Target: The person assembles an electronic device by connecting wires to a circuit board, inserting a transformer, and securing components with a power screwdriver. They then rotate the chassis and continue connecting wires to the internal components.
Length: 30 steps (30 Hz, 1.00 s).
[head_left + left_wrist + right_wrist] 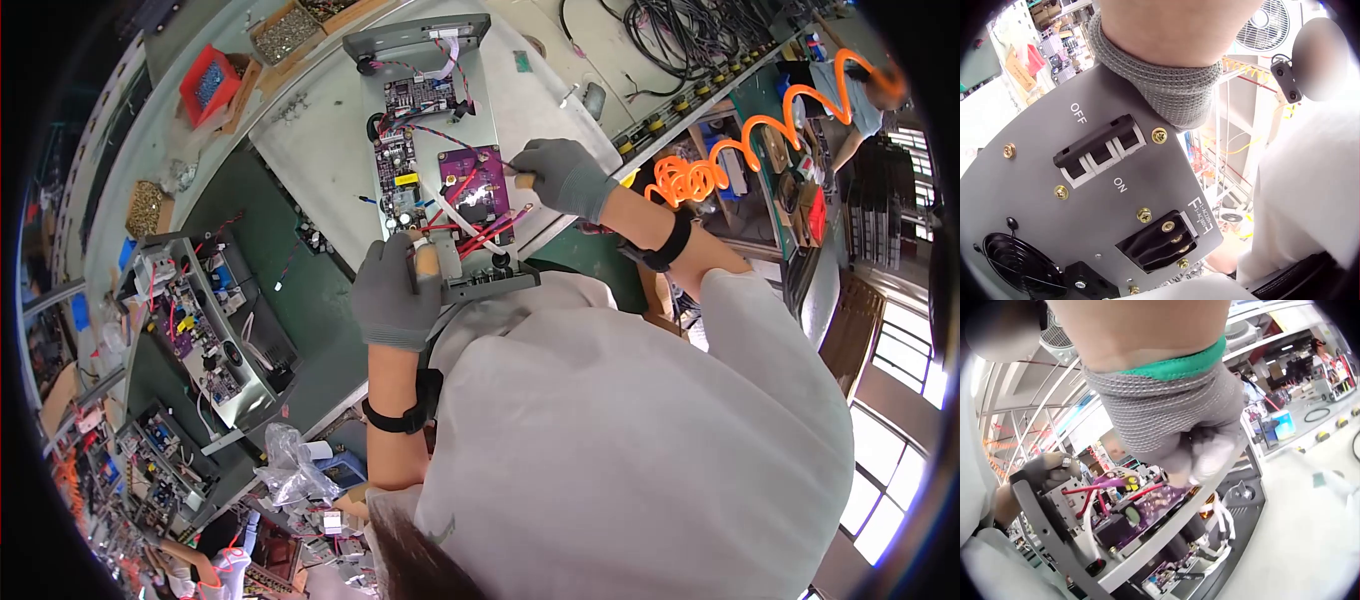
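Note:
An opened chassis (pixel 490 125) holds a purple circuit board (pixel 460 165) with red cables. My gloved left hand (pixel 398 292) is bent over the near end panel (pixel 1104 162); in the left wrist view only the glove's cuff (pixel 1175 94) shows beyond the panel's edge. Its fingertips are by the inner parts behind the panel, and whether they hold anything cannot be told. My gloved right hand (pixel 565 178) is at the board's right side, thumb and fingers together on a thin wire (pixel 508 165). The right wrist view has this right hand (pixel 1172 425) above the purple board (pixel 1154 503), its fingertips partly hidden.
A second open chassis (pixel 250 375) stands at the left. Above it are a red bin (pixel 208 88) and trays of small screws (pixel 285 38). Black cables (pixel 665 40) lie at the upper right, near a coiled orange hose (pixel 690 178). Another person (pixel 850 110) is at the far right.

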Available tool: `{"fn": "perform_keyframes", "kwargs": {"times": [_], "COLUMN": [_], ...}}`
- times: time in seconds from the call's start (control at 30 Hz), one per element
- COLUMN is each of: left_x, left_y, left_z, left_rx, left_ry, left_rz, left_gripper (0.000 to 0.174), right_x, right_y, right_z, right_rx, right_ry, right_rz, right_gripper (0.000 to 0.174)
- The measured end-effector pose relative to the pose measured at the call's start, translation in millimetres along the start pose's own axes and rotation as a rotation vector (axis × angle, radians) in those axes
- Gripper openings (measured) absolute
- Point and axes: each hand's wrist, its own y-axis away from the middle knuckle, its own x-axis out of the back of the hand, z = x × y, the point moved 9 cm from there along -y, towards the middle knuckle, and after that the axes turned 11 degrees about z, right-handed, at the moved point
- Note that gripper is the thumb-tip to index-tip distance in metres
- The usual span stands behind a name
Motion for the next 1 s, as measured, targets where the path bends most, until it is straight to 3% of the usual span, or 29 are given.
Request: {"fn": "perform_keyframes", "kwargs": {"times": [0.07,0.13,0.2,0.33,0.4,0.63,0.8,0.87,1.0], "left_x": [3,3,3,3,4,2,4,4,3], "left_y": [-1,0,0,0,-1,0,-1,-1,-1], "left_z": [1,2,2,1,3,1,2,3,0], "left_rx": [-0.031,-0.030,-0.023,0.003,0.010,0.014,0.022,0.038,0.051], "left_ry": [0.005,-0.007,-0.021,-0.052,-0.056,-0.090,-0.074,-0.088,-0.067], "left_rz": [0.043,0.045,0.051,0.048,0.054,0.030,0.056,0.013,0.018], "left_gripper": [0.026,0.026,0.025,0.026,0.026,0.025,0.028,0.023,0.023], "right_x": [-2,-2,-11,-28,-16,-26,-12,14,41], "right_y": [8,10,10,14,12,16,9,2,-11], "right_z": [-15,-15,-14,-20,-34,-50,-28,-14,12], "right_rx": [0.041,0.056,0.004,0.060,0.237,0.225,0.145,0.149,0.106], "right_ry": [-0.443,-0.497,-0.675,-0.689,-0.485,-0.112,-0.298,-0.195,0.205], "right_rz": [0.041,0.098,-0.050,-0.088,0.041,-0.088,0.072,0.265,0.443], "right_gripper": [0.020,0.023,0.021,0.021,0.023,0.030,0.022,0.018,0.019]}}
